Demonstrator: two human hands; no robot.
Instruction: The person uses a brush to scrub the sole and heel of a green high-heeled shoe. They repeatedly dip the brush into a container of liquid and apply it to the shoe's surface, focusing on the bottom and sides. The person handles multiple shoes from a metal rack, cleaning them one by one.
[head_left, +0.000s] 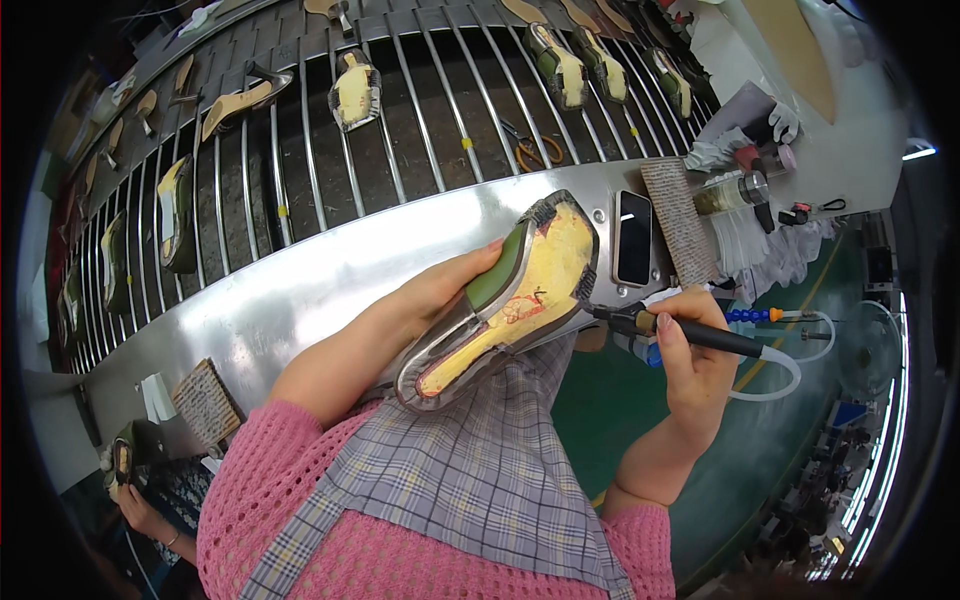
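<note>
Over the metal bench edge I hold a green shoe [548,262], sole side up, toe pointing away. Its bottom shows a yellow insole with red marks, dark gathered edges at the toe, and clear wrap around the heel. My left hand [452,285] is closed around the shoe's left side; most of its fingers are hidden beneath. In my right hand [692,365] is a black pen-shaped hand tool [722,338] with a white hose, gripped between thumb and fingers. The tool's tip is at the right edge of the shoe's forepart, touching or very close.
A bar rack conveyor [420,110] beyond the bench carries several similar shoes [354,92]. Orange-handled scissors [538,152] lie there. At right are a phone [632,238], a ridged block [680,220], a jar [730,193] and white gloves [722,150]. Another person's hand [140,510] holds a shoe at lower left.
</note>
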